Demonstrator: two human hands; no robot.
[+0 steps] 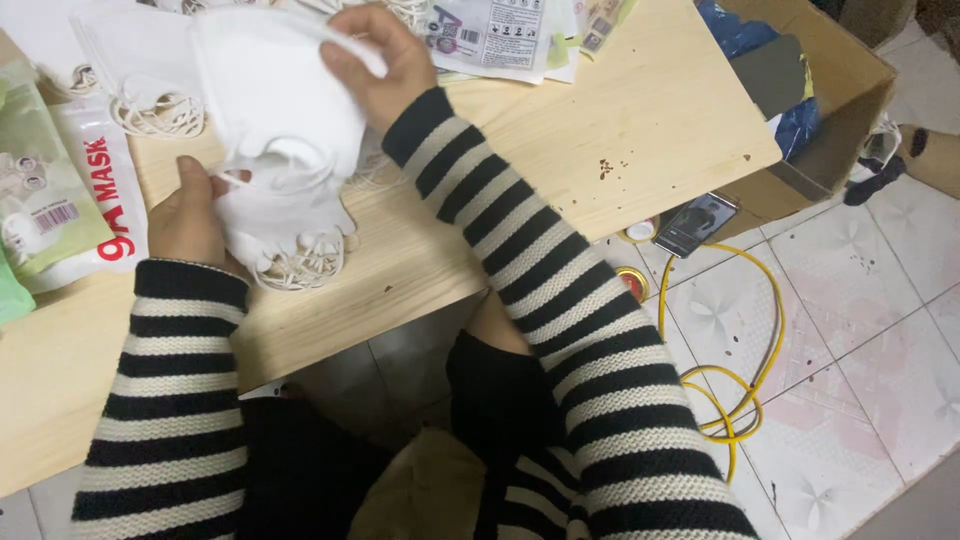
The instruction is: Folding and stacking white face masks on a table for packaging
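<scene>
Head view. A stack of white folded face masks is held over the pale wooden table in the upper left of the frame. The right hand is closed over the upper edge of the top mask, fingers curled and thumb pressed down. The left hand is closed on the lower left edge of the stack, which is pinched between thumb and fingers. Loose white ear loops are seen hanging beneath the stack onto the table.

More masks with loops lie at the upper left, and printed mask packets at the far left edge. A cardboard box stands at the upper right; a phone and a yellow cable lie on the tiled floor at the right.

It is judged that the stack is best kept square by a firm pinch at both edges, with the loops kept clear of the fingers so that no tangling is caused.
</scene>
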